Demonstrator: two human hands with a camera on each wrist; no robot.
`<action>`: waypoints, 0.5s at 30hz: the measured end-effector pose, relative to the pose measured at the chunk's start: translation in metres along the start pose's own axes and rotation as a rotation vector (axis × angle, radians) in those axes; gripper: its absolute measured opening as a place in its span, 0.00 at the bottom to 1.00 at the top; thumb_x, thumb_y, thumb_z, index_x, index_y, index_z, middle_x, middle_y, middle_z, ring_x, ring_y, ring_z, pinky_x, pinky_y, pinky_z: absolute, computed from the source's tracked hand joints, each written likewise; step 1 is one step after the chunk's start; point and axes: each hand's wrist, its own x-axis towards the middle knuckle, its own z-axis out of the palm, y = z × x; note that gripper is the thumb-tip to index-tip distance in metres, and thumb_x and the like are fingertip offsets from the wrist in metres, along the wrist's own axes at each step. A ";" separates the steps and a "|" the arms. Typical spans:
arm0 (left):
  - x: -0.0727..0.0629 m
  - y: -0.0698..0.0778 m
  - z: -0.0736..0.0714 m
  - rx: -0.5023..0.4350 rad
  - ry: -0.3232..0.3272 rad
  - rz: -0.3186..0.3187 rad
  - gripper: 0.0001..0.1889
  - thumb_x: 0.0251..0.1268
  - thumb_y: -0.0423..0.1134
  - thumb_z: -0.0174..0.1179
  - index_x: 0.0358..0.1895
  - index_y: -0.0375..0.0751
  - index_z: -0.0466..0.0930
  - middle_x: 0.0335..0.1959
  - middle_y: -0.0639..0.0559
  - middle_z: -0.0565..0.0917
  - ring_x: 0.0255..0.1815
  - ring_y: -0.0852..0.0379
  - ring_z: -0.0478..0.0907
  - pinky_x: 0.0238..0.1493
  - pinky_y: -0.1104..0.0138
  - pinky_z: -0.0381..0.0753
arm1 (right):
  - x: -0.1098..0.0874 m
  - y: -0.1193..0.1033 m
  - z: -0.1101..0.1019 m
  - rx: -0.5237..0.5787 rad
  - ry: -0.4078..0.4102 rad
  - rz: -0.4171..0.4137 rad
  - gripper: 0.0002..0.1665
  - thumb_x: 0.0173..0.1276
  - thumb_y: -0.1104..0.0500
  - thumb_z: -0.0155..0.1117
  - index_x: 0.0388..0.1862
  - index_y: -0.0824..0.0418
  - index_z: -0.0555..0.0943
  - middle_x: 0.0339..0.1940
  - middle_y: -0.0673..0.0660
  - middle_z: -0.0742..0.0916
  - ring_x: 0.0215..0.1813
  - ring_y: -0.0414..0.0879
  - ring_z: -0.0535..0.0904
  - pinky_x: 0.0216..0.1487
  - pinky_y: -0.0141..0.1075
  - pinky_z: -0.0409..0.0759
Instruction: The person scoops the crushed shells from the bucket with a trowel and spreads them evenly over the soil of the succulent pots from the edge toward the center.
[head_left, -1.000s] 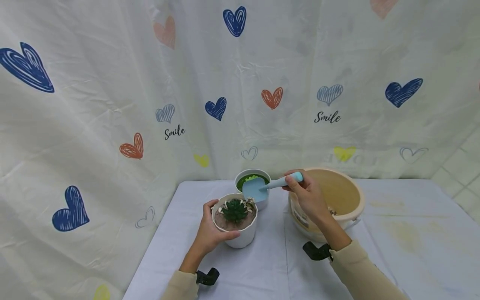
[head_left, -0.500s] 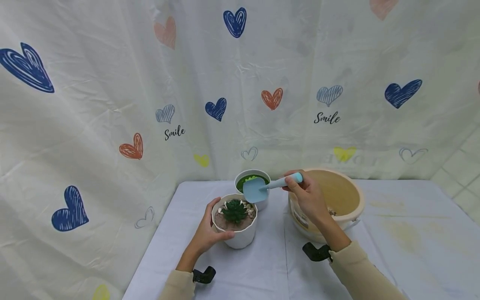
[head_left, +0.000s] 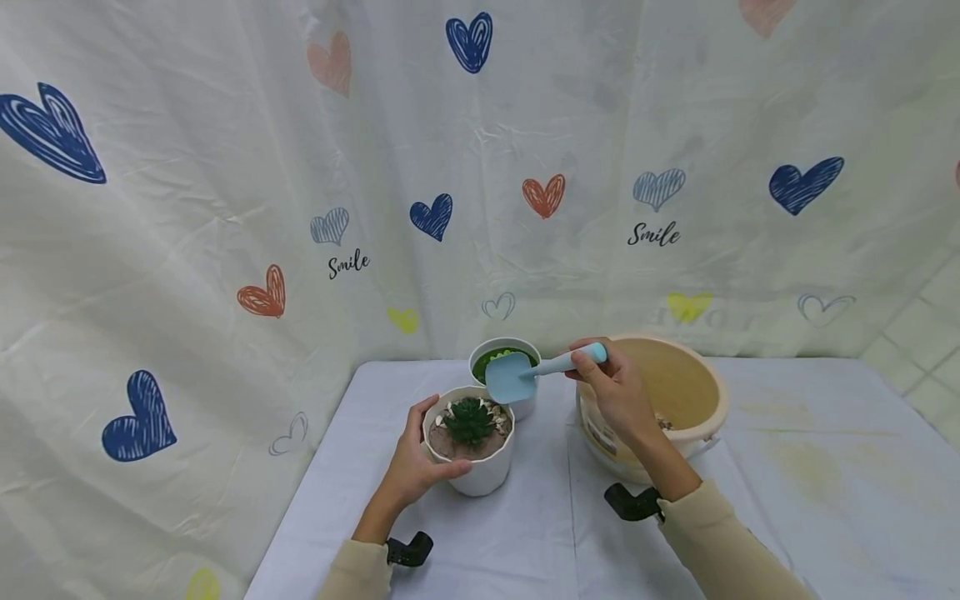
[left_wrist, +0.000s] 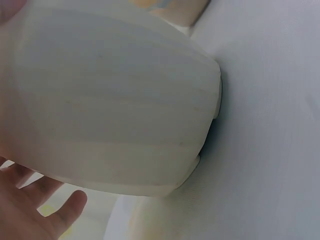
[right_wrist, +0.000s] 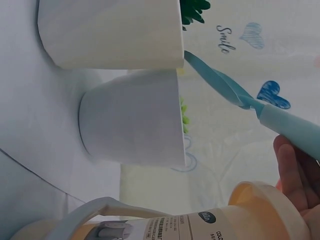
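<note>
In the head view my left hand (head_left: 416,462) grips the side of a white flowerpot (head_left: 483,479), thumb at the front and fingers behind. The pot holds soil, a dark green succulent (head_left: 469,423) and small pale stones (head_left: 498,417) at its right. My right hand (head_left: 618,392) grips the handle of a light blue trowel (head_left: 512,378). The trowel's blade bears no stones and slants down, its tip right at the pot's rim in the right wrist view. The left wrist view is mostly the pot's wall (left_wrist: 110,110), with some left fingers (left_wrist: 62,215) below.
Behind the succulent's pot stands a second white pot (head_left: 527,407) with a light green plant. A beige bucket (head_left: 708,400) with some stones inside stands to the right, under my right hand. A heart-printed curtain (head_left: 600,125) hangs behind the white-covered table (head_left: 525,533).
Stones at the trowel's tip have dropped onto the soil beside the succulent. My left thumb has shifted slightly left along the pot. The right hand and the trowel stay nearly still.
</note>
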 end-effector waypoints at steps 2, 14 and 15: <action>0.000 0.001 0.001 0.018 0.015 -0.004 0.60 0.45 0.46 0.83 0.80 0.51 0.52 0.76 0.46 0.66 0.74 0.45 0.69 0.68 0.49 0.74 | 0.000 0.000 0.000 0.001 0.002 -0.005 0.15 0.80 0.57 0.57 0.54 0.68 0.77 0.44 0.54 0.83 0.49 0.39 0.87 0.54 0.31 0.84; -0.009 0.010 0.012 0.065 0.127 0.017 0.60 0.41 0.48 0.84 0.78 0.45 0.53 0.72 0.43 0.71 0.70 0.43 0.72 0.64 0.47 0.76 | 0.000 -0.002 -0.001 -0.041 0.034 0.022 0.19 0.81 0.52 0.56 0.55 0.68 0.77 0.46 0.52 0.85 0.48 0.41 0.88 0.53 0.32 0.85; -0.009 0.011 0.014 0.067 0.139 0.017 0.60 0.41 0.48 0.84 0.78 0.45 0.53 0.72 0.43 0.71 0.70 0.43 0.72 0.64 0.48 0.76 | 0.000 -0.002 -0.001 -0.041 0.035 0.024 0.19 0.81 0.52 0.56 0.55 0.68 0.77 0.46 0.52 0.85 0.48 0.41 0.88 0.53 0.32 0.85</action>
